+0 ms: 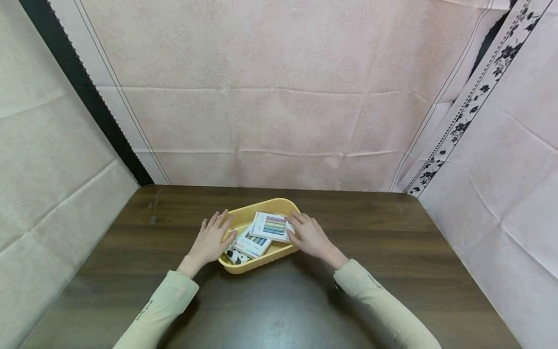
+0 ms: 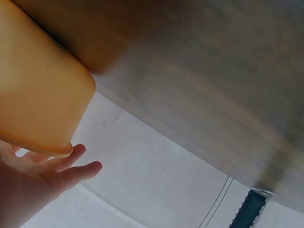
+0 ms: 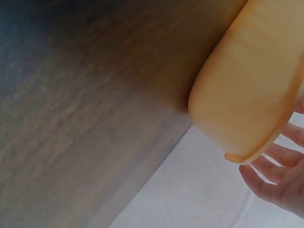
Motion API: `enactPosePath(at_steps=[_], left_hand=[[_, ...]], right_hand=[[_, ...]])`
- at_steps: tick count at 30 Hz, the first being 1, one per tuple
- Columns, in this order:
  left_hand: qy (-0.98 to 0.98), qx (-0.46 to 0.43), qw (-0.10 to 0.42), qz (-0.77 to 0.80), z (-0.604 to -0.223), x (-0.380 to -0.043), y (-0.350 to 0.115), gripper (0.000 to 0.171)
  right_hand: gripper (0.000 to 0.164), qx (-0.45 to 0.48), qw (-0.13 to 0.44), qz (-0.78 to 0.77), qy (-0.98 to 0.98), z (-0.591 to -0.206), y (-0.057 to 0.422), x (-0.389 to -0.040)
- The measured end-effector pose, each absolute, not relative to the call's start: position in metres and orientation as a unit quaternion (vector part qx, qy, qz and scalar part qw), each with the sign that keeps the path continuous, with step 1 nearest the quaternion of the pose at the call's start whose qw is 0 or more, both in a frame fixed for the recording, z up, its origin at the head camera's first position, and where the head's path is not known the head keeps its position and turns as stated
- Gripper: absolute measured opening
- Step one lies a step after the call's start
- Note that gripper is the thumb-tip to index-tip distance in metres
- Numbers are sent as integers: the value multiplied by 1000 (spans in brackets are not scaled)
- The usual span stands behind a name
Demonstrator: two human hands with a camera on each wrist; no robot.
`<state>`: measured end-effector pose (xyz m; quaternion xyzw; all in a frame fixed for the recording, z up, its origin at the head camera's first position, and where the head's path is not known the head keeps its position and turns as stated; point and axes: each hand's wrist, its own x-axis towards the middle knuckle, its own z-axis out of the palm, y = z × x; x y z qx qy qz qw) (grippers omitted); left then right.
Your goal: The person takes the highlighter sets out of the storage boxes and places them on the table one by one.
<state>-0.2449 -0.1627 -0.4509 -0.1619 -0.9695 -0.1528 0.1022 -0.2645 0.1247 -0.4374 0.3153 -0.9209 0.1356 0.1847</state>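
Observation:
A yellow plastic basket (image 1: 260,264) sits at a slant on the brown table, between both hands. Inside it, a white box with a row of pastel pens or markers pictured on its front (image 1: 269,227) overlaps a similar white box (image 1: 253,245). A black-and-white patterned item (image 1: 238,257) lies at the near left end, partly covered. My left hand (image 1: 211,240), fingers spread, is at the basket's left rim. At the right rim is my right hand (image 1: 310,236), its fingers loosely extended over the edge. Both wrist views show fingers by the basket's rim.
The dark wood-grain table (image 1: 375,271) surrounds the basket. Pale patterned cloth (image 1: 279,121) hangs behind its far edge, with more white cloth on the left (image 1: 52,169) and right (image 1: 505,179).

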Motion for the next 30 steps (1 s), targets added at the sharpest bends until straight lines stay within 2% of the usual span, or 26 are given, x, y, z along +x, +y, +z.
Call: enactPosePath(at_steps=[30], left_hand=[[-970,-162,100,-152,-451,-244,-163,54]], right_hand=[[38,315,144,98,-933,-439,109,-284]])
